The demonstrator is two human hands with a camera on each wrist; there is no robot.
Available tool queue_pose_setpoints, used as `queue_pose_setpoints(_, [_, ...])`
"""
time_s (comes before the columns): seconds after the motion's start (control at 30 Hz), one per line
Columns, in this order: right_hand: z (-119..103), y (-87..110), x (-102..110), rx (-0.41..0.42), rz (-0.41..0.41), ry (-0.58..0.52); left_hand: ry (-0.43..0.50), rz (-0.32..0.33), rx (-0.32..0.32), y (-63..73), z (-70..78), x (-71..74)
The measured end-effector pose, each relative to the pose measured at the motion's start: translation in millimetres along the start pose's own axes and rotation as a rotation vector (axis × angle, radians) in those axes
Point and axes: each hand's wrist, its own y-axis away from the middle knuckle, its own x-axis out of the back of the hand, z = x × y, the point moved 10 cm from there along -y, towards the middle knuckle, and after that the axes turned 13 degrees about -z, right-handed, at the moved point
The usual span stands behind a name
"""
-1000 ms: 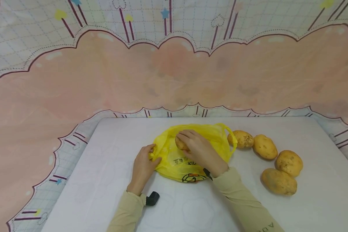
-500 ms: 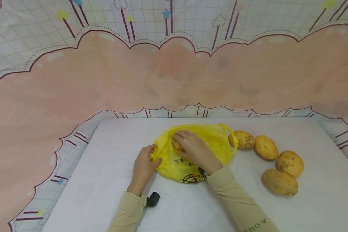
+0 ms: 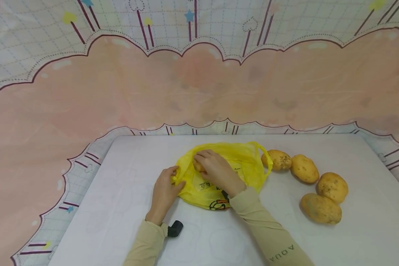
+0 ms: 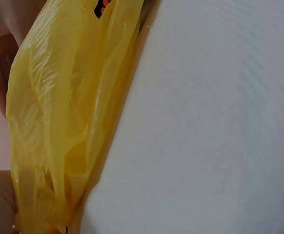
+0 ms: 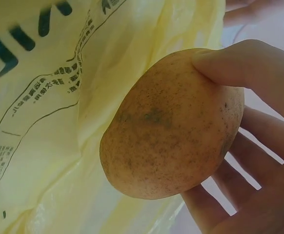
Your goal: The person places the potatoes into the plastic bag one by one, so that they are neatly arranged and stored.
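White table [image 3: 199, 240] runs under everything, and at its near side two beige sleeves [image 3: 146, 240] reach in. A small black device [image 3: 175, 228] sits at the left wrist (a wrist camera, most likely).

Farther in lies the yellow bag [image 3: 247, 166], its mouth spread. The potato [image 5: 169, 126] is within that mouth, toward the left, and the step looks like setting it down inside. To do this well, the left side of the rim is best held firm and a little raised, so the thin plastic does not fold under the knuckles; the potato is best lowered until the bag's floor bears it, and only then released, with the fingers drawn out clear of the film.

The left hand [image 3: 165, 190] holds the bag's left edge between thumb and fingers, thumb well apart from them; how tightly, I cannot tell. The right hand [image 3: 216, 168] grips the potato, thumb across one side, fingers curled behind it with gaps between; their tips are hidden.

To the right, four loose potatoes [image 3: 320, 208] lie in a bent row, the farthest near the bag's loop [image 3: 268, 160]. Beyond the table hangs a peach backdrop [image 3: 199, 85].
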Motion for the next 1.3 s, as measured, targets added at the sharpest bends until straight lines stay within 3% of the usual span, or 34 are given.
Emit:
queue_pose_setpoints(0.77, [2.3,-15.1,-19.9,-0.010,-0.029,0.050,0.000,-0.002,0.005,1.0,-1.0,-1.1])
queue_pose_setpoints(1.03, [0.5,-16.2,-19.3,0.013,0.009,0.076,-0.001,0.000,0.010,0.2,-1.7,-2.1])
queue_pose_setpoints(1.3, [-0.6,-15.4,-19.3,0.008,-0.020,0.098,-0.019,0.004,0.001,1.3,-0.8,-0.9])
